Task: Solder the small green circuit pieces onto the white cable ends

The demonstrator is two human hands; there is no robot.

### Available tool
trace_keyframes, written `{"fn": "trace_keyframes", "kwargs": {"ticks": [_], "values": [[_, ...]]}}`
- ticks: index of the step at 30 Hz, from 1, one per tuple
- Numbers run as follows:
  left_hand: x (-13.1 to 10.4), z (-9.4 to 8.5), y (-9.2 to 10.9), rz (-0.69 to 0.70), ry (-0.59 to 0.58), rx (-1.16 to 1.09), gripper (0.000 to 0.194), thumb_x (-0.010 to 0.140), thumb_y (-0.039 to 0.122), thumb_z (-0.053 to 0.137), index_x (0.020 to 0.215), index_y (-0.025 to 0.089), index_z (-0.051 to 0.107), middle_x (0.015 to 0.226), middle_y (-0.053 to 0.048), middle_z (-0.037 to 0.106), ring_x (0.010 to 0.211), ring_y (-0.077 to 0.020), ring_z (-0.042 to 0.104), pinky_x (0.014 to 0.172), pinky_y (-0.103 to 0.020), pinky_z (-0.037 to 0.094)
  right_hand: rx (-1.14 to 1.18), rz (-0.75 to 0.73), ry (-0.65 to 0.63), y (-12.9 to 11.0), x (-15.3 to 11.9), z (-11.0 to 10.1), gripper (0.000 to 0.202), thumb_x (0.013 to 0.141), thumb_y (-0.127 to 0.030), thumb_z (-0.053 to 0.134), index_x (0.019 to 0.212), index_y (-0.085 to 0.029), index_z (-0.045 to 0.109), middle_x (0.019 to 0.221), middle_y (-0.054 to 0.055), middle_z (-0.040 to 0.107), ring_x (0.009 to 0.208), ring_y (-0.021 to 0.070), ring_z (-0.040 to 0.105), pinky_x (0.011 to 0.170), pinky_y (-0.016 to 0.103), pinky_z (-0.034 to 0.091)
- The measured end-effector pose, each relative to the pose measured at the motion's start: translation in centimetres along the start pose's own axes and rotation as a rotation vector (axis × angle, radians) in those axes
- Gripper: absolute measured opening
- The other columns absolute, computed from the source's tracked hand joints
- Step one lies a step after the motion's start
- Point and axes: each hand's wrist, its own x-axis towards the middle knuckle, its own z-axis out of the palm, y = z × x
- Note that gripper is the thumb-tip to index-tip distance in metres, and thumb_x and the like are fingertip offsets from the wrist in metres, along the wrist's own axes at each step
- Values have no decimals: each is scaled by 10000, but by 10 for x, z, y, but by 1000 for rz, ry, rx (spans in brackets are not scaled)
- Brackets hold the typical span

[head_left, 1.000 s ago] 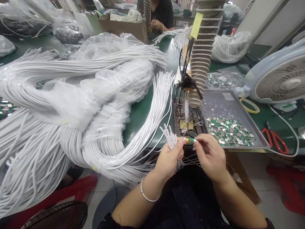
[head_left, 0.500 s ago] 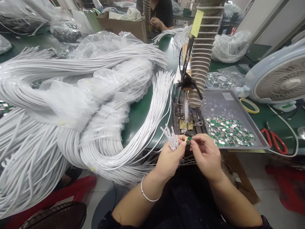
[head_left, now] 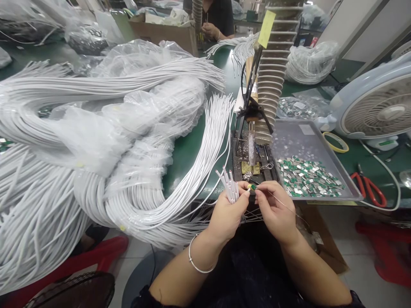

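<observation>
My left hand (head_left: 226,214) is closed around a small bunch of white cables (head_left: 230,188), their stripped ends pointing up. At its thumb and fingertip sits a small green circuit board connector (head_left: 251,187), close under the soldering iron (head_left: 251,147), which hangs tip down in its stand. My right hand (head_left: 278,209) pinches a thin solder wire (head_left: 284,205) whose tail runs back over the hand. The right fingertips meet the connector's right side; whether they also grip it I cannot tell. The exact joint between cable and connector is too small to make out.
Large bundles of white cable (head_left: 128,128), partly in plastic, cover the left of the table. A grey tray (head_left: 289,137) holds many small green boards. To the right are red-handled cutters (head_left: 369,188), a tape roll (head_left: 335,142) and a fan (head_left: 382,102). A ribbed hose (head_left: 274,72) rises behind the iron.
My hands keep almost the same pose at the connector. The right fingers have shifted slightly left, and the whole view has moved very little.
</observation>
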Motion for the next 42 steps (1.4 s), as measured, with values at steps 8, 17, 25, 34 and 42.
{"fn": "trace_keyframes", "kwargs": {"ticks": [8, 17, 25, 34, 42], "values": [[2, 4, 5, -76, 49, 33, 173, 717, 177, 583, 614, 142, 448, 936, -29, 548, 454, 9, 341, 428, -197, 211, -136, -224, 83, 3, -5, 0, 338, 870, -90, 404, 1162, -183, 547, 971, 97, 621, 817, 173, 623, 671, 346, 566], [2, 5, 7, -73, 64, 48, 81, 744, 203, 583, 750, 146, 527, 643, 51, 469, 412, -10, 287, 425, -191, 196, -52, -224, 167, 6, -12, 5, 326, 872, -79, 433, 1148, -214, 543, 1009, 70, 669, 794, 147, 675, 705, 316, 594], [2, 9, 14, -62, 69, 38, 86, 749, 199, 591, 806, 141, 564, 591, 65, 428, 431, -22, 284, 434, -182, 218, -168, -358, 159, 2, 1, 1, 265, 828, -58, 513, 1028, -191, 626, 964, 86, 675, 901, 188, 658, 753, 348, 570], [4, 14, 21, -32, 61, 27, 58, 756, 176, 587, 803, 144, 574, 644, 49, 478, 432, -13, 284, 435, -178, 242, -242, -378, 191, 0, 10, 1, 256, 842, -99, 519, 1038, -226, 624, 944, 76, 657, 879, 203, 650, 740, 393, 569], [5, 15, 23, -19, 55, 37, 44, 768, 170, 574, 806, 149, 567, 665, 54, 486, 436, -8, 274, 459, -176, 267, -225, -379, 183, 0, 12, 1, 278, 825, -79, 530, 1046, -220, 623, 968, 81, 642, 897, 200, 635, 746, 388, 560]]}}
